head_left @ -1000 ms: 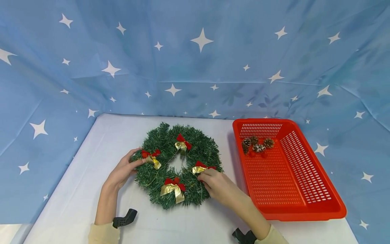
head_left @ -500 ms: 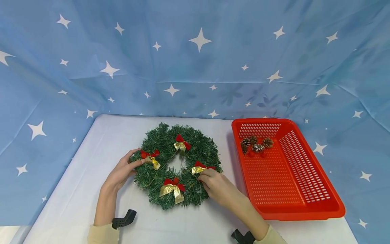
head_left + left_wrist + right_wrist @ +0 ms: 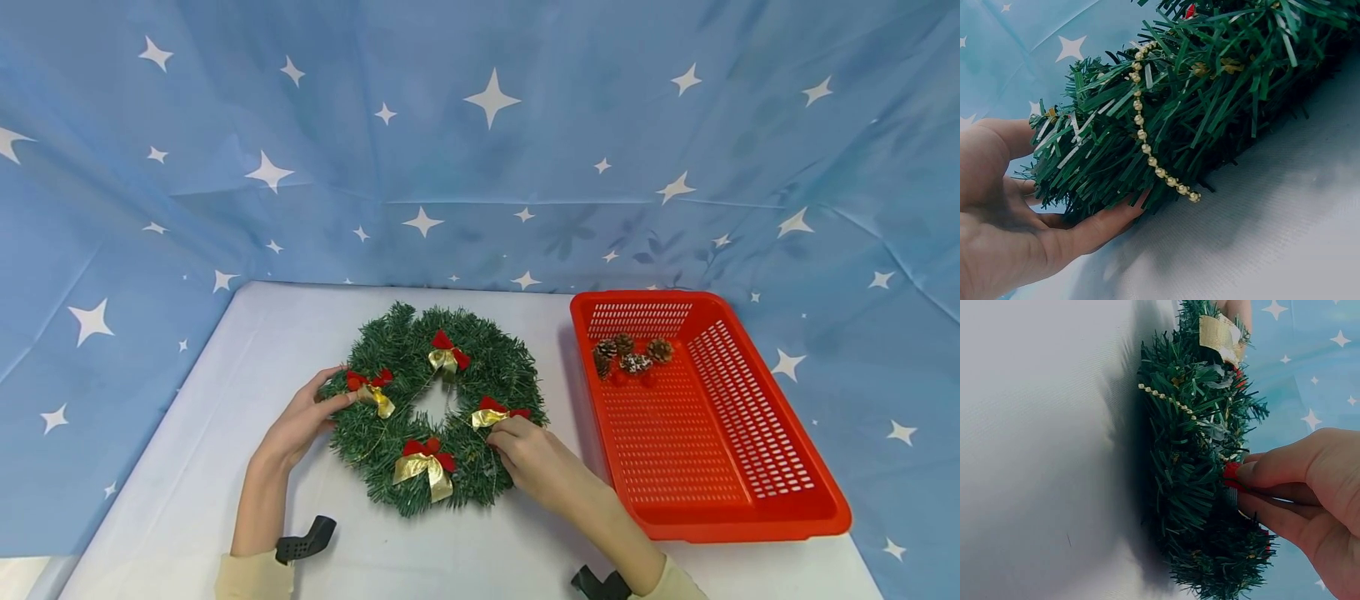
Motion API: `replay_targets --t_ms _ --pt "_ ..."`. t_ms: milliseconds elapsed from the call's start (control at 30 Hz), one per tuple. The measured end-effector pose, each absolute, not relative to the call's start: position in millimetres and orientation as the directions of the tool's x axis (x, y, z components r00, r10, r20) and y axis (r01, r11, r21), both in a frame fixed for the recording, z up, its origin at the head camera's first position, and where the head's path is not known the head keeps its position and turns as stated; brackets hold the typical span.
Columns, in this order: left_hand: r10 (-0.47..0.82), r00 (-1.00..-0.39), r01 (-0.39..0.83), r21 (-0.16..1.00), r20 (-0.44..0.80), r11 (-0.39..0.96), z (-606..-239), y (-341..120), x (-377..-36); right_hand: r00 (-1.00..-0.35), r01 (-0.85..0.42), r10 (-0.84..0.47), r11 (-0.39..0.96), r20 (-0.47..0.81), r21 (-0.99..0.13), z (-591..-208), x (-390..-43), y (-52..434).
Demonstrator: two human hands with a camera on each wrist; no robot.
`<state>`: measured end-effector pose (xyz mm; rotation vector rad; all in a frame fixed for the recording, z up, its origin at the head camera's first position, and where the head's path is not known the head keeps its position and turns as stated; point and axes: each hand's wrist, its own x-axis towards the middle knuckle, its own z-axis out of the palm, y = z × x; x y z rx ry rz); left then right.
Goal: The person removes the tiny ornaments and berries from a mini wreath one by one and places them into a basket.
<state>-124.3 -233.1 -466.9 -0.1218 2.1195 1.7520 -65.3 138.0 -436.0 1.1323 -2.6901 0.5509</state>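
A green tinsel wreath (image 3: 408, 354) lies on the white table, decorated with several red-and-gold bows, such as the front bow (image 3: 424, 467). My left hand (image 3: 300, 421) grips the wreath's left rim, fingers on the far side. In the left wrist view, a gold bead string (image 3: 1141, 134) hangs over the wreath beside that hand. At the right bow (image 3: 489, 417), my right hand (image 3: 536, 462) pinches a small red ball (image 3: 1232, 475) between thumb and fingers, close against the wreath. Some of the fingertips are hidden by the hand in the head view.
Right of the wreath stands a red plastic basket (image 3: 780, 417) with slotted walls. Several pine cones (image 3: 660, 351) and small red balls (image 3: 647, 379) lie in its far left corner. A blue star-patterned cloth (image 3: 480, 167) hangs behind the table (image 3: 360, 567).
The head view has shifted very slightly. Both hands keep their places on the wreath, and nothing else visibly moves.
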Motion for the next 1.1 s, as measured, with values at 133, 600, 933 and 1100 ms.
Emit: replay_targets --t_ms 133,600,933,1100 --pt "0.178 -0.921 -0.309 0.927 -0.348 0.215 -467 -233 -124 -0.69 -0.723 -0.657 0.637 0.303 -0.267 -433 -64 138" --pt "0.177 -0.918 -0.312 0.923 -0.354 0.224 -466 -233 -124 -0.688 -0.726 -0.666 0.625 0.288 -0.288 -423 -59 139" --pt "0.178 -0.917 -0.314 0.922 -0.356 0.228 -467 -233 -125 -0.694 -0.72 -0.658 0.628 0.293 -0.294 -414 -57 145" --pt "0.18 -0.917 -0.314 0.923 -0.356 0.224 -466 -233 -125 -0.679 -0.734 -0.657 0.623 0.327 -0.272 -411 -59 150"
